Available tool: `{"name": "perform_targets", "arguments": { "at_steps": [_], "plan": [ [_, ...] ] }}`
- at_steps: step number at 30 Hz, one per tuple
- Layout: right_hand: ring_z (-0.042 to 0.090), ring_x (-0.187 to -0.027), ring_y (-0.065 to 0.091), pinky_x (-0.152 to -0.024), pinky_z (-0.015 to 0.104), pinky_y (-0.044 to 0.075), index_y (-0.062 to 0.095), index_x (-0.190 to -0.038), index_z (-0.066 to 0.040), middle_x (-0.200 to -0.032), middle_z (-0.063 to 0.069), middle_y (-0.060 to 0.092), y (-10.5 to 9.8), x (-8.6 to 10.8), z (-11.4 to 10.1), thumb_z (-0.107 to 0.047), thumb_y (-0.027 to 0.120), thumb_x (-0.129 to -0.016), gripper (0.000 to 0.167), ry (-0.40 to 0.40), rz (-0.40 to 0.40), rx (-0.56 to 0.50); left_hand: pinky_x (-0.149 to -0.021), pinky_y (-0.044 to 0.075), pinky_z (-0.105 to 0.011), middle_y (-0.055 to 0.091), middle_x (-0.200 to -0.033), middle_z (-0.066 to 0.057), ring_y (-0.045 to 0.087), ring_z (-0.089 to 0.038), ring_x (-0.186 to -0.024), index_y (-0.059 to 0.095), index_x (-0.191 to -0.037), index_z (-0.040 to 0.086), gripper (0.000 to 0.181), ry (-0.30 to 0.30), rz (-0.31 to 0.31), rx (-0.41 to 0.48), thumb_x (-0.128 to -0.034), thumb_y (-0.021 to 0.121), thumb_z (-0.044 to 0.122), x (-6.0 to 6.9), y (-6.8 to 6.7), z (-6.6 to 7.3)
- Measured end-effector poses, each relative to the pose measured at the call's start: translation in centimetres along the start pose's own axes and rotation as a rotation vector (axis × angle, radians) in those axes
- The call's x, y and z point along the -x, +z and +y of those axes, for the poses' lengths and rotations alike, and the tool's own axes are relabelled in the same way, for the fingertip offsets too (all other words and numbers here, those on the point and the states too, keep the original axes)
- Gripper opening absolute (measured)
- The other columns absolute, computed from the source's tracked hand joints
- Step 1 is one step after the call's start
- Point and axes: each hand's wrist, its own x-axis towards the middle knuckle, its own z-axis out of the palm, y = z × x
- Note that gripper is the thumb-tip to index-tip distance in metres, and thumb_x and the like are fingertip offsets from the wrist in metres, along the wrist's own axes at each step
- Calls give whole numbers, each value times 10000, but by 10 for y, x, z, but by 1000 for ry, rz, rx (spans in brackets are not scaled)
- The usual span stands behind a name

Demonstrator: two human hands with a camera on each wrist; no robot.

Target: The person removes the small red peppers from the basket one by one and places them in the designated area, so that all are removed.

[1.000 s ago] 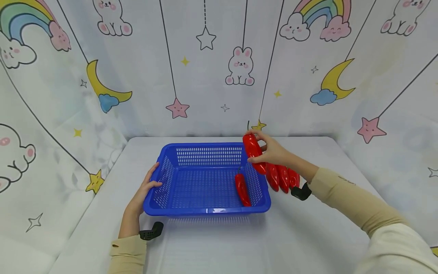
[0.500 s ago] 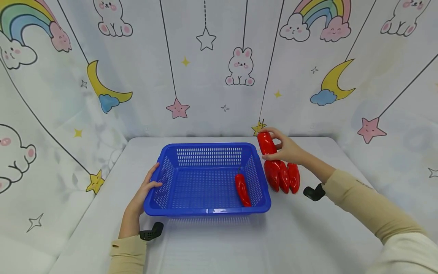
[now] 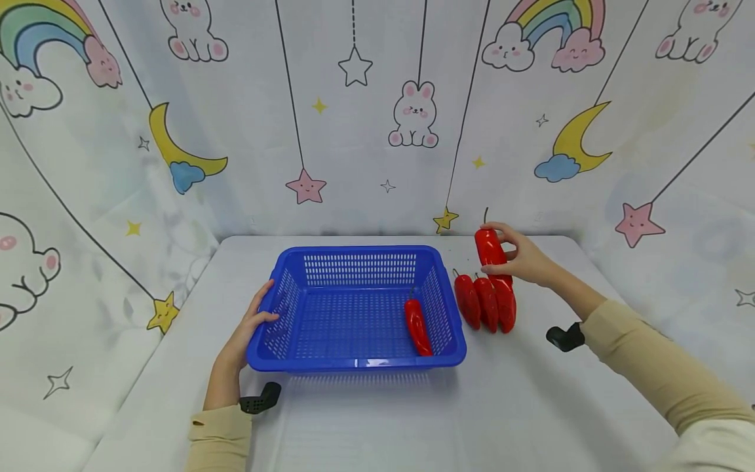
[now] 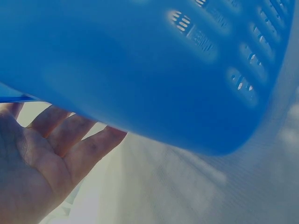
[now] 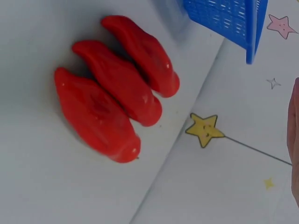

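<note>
In the head view my right hand point(image 3: 522, 259) pinches a glossy red chili pepper point(image 3: 488, 246), stem up, over the rightmost of three red chili peppers point(image 3: 468, 301) lying in a row. The right wrist view shows that row from close by, the middle chili point(image 5: 119, 81) between its neighbours; only an edge of my right hand point(image 5: 293, 140) appears there. My left hand point(image 3: 243, 331) holds the left rim of a blue plastic basket point(image 3: 356, 364), thumb over the edge. In the left wrist view the left hand's fingertips pass partly behind the basket wall point(image 4: 117, 79).
One red chili pepper point(image 3: 418, 328) lies inside the basket near its right wall. The basket and row stand on a white-covered table point(image 3: 366, 426). Behind rises a white cloth backdrop point(image 3: 377, 144) printed with rabbits, stars and moons.
My right hand has moved right with its chili pepper, from beside the basket's right rim to over the rightmost pepper of the row. The left hand and basket have stayed put.
</note>
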Motion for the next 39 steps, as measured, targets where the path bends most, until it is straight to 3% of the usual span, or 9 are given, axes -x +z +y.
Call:
{"name": "perform_targets", "arguments": {
  "at_steps": [15, 31, 39],
  "plan": [
    [516, -1102, 403, -724, 497, 501, 188, -1421, -113, -1304, 307, 288, -26, 9, 43, -125, 731, -749, 864, 64, 58, 65, -976, 244, -587, -79, -1521, -68, 53, -402, -1344, 72, -1460, 361, 700, 6, 5, -13, -868, 386, 158, 0, 0, 0],
    [527, -1117, 361, -738, 505, 495, 168, -1425, -80, -1296, 327, 277, -29, 11, 87, -150, 731, -750, 882, 152, 75, 86, -977, 233, -590, -70, -1521, -71, 62, -399, -1342, 67, -1461, 358, 695, 12, 2, -13, -873, 381, 161, 0, 0, -1],
    [530, -1125, 340, -755, 516, 486, 141, -1420, -53, -1294, 349, 258, -21, 16, 111, -167, 717, -767, 878, 209, 75, 96, -961, 279, -558, -66, -1519, -86, 91, -407, -1332, 60, -1459, 364, 691, 0, 5, -24, -877, 381, 177, 0, 1, -1]
  ]
}}
